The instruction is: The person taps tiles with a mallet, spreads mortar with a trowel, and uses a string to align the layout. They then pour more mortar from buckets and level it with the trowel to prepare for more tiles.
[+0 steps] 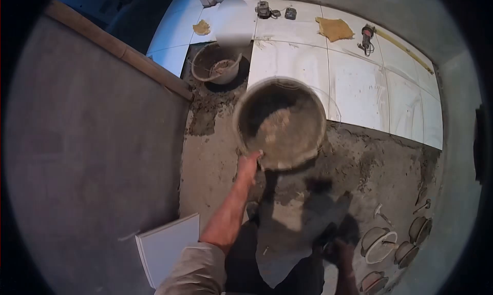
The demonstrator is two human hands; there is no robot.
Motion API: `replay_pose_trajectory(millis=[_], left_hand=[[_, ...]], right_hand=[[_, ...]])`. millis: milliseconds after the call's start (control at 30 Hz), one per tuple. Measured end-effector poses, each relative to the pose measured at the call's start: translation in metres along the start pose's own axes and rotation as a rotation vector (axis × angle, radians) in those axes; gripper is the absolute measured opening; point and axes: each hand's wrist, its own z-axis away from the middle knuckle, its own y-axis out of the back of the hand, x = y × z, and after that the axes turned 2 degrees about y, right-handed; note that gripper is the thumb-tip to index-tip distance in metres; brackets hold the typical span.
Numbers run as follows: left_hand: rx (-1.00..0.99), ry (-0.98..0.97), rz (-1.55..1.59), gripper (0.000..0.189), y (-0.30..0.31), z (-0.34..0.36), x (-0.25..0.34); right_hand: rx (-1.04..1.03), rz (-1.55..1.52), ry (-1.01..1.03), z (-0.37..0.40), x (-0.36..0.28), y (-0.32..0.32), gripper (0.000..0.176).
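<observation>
Half the right hand (343,254) lies shadowed

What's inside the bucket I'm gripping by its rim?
The bucket in the left hand holds a grey, sandy, mortar-like mix heaped against its near wall. The mix covers the bucket's floor, so its depth is hidden.

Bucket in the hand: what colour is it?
The bucket is grey, smeared with mortar; head view.

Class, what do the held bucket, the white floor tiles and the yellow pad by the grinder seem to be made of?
Bucket: likely plastic or rubber, thin rim, caked grey with mortar, gripped by the left hand.
Tiles: probably glazed ceramic, smooth, white, faint sheen, straight joints.
Pad: sponge or cloth, soft ragged edge; unclear.
</observation>
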Motion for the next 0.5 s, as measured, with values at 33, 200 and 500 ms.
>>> replay_pose_trajectory(millis=[33,200,500], left_hand=[[-0.008,-0.018,0.035,0.033,-0.004,-0.013,0.045],[-0.123,-0.259,0.288,0.029,-0.025,-0.108,0.206],[-0.051,-0.289,0.418,0.052,-0.012,-0.266,0.285]], right_hand=[[0.043,-0.021,-0.031,-0.003,0.024,-0.02,0.01],[-0.072,0.076,-0.225,0.042,0.029,-0.114,0.016],[0.066,0.154,-0.111,-0.012,0.082,-0.093,0.039]])
